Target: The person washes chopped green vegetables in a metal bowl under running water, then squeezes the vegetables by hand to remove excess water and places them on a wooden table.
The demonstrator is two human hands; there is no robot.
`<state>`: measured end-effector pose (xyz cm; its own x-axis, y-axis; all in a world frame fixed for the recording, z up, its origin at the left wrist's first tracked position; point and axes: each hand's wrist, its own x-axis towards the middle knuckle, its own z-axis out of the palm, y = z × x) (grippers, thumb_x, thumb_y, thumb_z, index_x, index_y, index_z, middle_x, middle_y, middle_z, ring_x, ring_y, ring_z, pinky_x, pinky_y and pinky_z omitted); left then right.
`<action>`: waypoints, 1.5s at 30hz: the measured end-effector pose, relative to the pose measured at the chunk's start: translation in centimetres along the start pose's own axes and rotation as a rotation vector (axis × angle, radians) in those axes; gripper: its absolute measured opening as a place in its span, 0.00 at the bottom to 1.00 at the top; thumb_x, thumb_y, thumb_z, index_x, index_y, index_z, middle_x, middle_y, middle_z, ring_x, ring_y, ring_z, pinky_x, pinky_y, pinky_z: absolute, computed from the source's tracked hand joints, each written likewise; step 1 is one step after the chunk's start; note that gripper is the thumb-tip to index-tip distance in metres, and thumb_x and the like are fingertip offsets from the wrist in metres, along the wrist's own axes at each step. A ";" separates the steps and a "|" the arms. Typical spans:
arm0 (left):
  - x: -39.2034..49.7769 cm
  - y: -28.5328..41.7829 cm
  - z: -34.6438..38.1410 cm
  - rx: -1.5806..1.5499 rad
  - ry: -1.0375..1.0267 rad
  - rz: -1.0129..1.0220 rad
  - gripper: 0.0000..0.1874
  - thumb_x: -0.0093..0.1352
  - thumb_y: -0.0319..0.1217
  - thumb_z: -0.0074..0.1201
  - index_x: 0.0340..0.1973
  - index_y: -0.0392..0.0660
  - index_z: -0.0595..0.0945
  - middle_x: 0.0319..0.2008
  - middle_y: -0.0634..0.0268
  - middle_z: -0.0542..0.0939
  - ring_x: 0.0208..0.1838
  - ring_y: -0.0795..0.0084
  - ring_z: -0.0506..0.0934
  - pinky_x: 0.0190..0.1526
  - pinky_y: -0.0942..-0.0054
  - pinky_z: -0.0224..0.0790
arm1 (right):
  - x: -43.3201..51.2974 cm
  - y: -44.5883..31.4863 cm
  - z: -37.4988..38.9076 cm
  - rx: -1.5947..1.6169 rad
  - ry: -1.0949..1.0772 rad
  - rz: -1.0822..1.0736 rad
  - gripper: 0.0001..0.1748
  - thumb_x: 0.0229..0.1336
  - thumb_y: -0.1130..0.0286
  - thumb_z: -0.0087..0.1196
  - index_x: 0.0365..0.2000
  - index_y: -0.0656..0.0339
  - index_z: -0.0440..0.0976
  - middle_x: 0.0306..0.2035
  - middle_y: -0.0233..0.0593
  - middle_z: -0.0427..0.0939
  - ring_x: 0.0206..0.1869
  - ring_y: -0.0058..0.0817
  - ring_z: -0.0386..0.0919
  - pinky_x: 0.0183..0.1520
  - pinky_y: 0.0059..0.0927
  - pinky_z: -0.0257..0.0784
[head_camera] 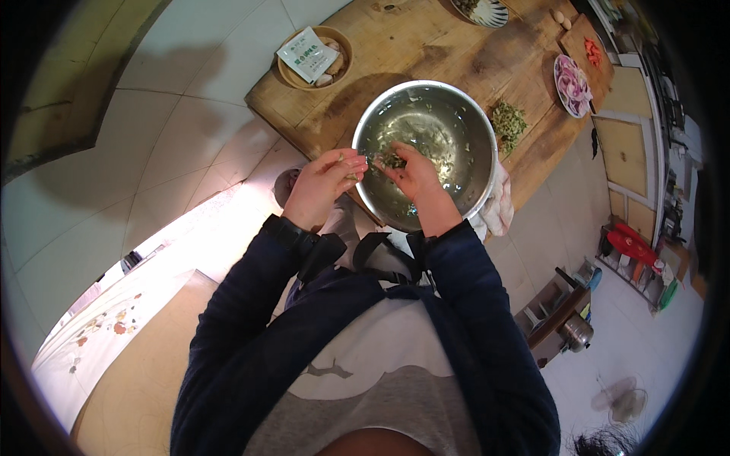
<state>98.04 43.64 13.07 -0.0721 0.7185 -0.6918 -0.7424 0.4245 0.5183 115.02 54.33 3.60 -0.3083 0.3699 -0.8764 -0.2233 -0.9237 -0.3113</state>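
Note:
A round metal basin (425,94) of water with bits of green herb afloat stands near the edge of a wooden table. My right hand (412,171) is inside it, fingers curled round wet chopped greens (393,159). At the basin's left rim is my left hand (333,176), palm turned inward, its fingers slightly bent, with a few green bits stuck to them. Just right of the basin lies a small heap of chopped greens (509,125) on the wood. A pale cloth (499,202) hangs at the table edge beside the basin.
On the wooden table (393,45) are a round container (349,45) with a white packet and bulbs, a striped plate (495,14), a plate of sliced onion (572,85), two eggs (561,20) and a cutting board (582,43) with red pieces. Cabinets (627,125) stand at right.

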 end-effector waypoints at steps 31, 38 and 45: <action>1.6 0.9 1.5 0.164 -0.110 -0.146 0.17 0.72 0.28 0.44 0.54 0.32 0.69 0.51 0.52 0.75 0.53 0.67 0.75 0.56 0.73 0.67 | 4.4 -7.4 0.8 0.159 0.269 -0.361 0.10 0.57 0.86 0.45 0.41 0.70 0.67 0.41 0.47 0.71 0.42 0.39 0.74 0.47 0.40 0.79; 1.4 1.2 1.0 0.141 -0.094 -0.131 0.16 0.73 0.29 0.43 0.53 0.32 0.70 0.51 0.53 0.76 0.53 0.68 0.75 0.55 0.73 0.67 | 6.5 -6.6 2.3 0.455 0.100 -0.255 0.07 0.59 0.81 0.49 0.39 0.70 0.68 0.38 0.45 0.73 0.40 0.38 0.75 0.41 0.37 0.81; 1.2 0.8 1.4 0.117 -0.115 -0.110 0.18 0.72 0.29 0.45 0.54 0.31 0.69 0.50 0.53 0.76 0.54 0.67 0.75 0.55 0.73 0.68 | 5.3 -8.2 2.1 0.462 -0.028 -0.172 0.07 0.55 0.85 0.51 0.36 0.68 0.68 0.35 0.41 0.71 0.36 0.33 0.72 0.37 0.31 0.77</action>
<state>98.27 45.61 13.35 0.0872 0.7194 -0.6891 -0.6585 0.5607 0.5020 113.29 64.11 2.31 -0.2545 0.5214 -0.8145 -0.6579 -0.7106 -0.2493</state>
